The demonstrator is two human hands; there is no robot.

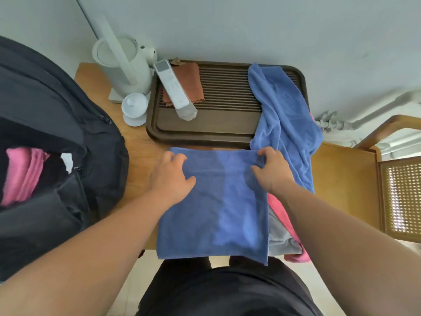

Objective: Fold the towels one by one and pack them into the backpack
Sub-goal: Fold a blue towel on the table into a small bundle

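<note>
Both hands are down on the folded blue terry towel [214,206], which lies flat on the light wooden surface [341,179] with its near edge hanging just over the front.

The right hand [271,167] has the far-right corner, fingers curled over the edge and thumb tucked against the cloth: a clear pinch on the towel. The left hand [170,176] sits on the far-left corner with its thumb spread wide across the fabric and fingers bent at the edge; whether they grip or only press, I cannot tell. The rest of the towel runs back from both palms toward the person's body.

Just beyond the right hand, a second loose blue towel [284,106] trails away, draped over the dark brown slatted tray [216,131]. Under the right forearm, a pink towel [278,206] and a grey cloth [280,236] peek out from beneath the folded towel's right edge.

Well off to the left of the left hand, the black fabric backpack [45,110] stands open, with a folded pink towel [22,174] already inside.

Beyond the left hand, on the tray, a white remote [173,85] lies on a rust-brown cloth [191,78].
</note>
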